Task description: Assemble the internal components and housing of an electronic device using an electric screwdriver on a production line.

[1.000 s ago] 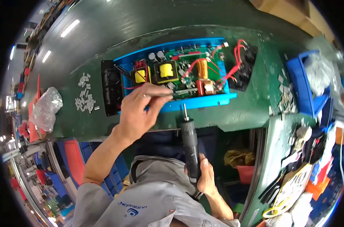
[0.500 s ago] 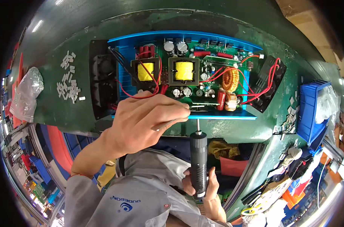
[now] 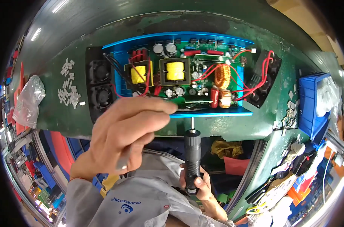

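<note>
In front of me a blue metal housing [image 3: 213, 113] holds a green circuit board with two yellow-wrapped transformers [image 3: 175, 71], copper coils [image 3: 222, 76] and red wires. My left hand [image 3: 130, 128] is over the housing's near left part, fingers bent and closed on a slim metal tool [image 3: 123, 165], whose rounded end shows below the palm; its kind is unclear. My right hand [image 3: 198, 183] grips a black electric screwdriver [image 3: 193, 151] from below. The screwdriver stands upright in view, its bit touching the near wall of the housing.
A black panel with two fans [image 3: 101, 84] lies at the housing's left end, another black panel [image 3: 263, 79] at its right. Small pale pieces [image 3: 69, 89] lie scattered left; metal pieces [image 3: 289, 115] lie near a blue bin [image 3: 308, 106] at right. A plastic bag [image 3: 30, 100] lies far left.
My left hand has drawn back left and toward me, turning the metal tool. The housing and screwdriver appear slightly farther left in view, the bit still at the near wall.
</note>
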Demonstrator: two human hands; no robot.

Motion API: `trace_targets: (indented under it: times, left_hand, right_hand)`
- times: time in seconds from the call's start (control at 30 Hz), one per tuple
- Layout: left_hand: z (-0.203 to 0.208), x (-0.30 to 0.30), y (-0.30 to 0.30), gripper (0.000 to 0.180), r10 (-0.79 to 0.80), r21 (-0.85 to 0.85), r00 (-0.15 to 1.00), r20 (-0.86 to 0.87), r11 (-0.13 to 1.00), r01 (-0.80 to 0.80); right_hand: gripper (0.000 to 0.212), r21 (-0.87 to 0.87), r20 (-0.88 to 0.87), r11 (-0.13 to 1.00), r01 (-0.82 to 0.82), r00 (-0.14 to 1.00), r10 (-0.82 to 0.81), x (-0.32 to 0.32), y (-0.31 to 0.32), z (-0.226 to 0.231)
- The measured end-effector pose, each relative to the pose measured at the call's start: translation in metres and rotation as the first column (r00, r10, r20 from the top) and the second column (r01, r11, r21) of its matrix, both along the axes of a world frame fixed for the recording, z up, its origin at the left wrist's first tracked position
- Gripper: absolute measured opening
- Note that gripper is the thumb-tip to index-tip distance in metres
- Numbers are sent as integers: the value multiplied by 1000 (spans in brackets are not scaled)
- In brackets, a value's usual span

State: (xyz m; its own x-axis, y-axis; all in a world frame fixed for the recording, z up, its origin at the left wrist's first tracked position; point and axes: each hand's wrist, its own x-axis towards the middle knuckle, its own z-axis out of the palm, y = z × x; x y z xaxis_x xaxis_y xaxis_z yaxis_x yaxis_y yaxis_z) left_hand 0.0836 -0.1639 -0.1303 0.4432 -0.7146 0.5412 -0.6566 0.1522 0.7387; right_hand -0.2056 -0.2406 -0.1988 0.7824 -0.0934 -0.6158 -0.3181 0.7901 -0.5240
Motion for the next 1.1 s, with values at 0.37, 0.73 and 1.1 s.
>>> trace_targets:
  times: [0.37, 0.73, 1.1]
  left_hand:
    - [1, -11, -11, 36, -215, 648, 831, 512, 732, -210]
    - [-2, -11, -14, 37, -194, 624, 842, 503, 755, -199]
    - [10, -4, -21, 36, -391, 737, 766, 510, 657, -156]
  right_hand:
    - [84, -42, -66, 999, -31, 997, 29, 1, 5, -4]
    - [105, -181, -101, 982, -54, 994, 36, 3, 10, -6]
    - [103, -255, -144, 965, -55, 989, 19, 1, 11, 2]
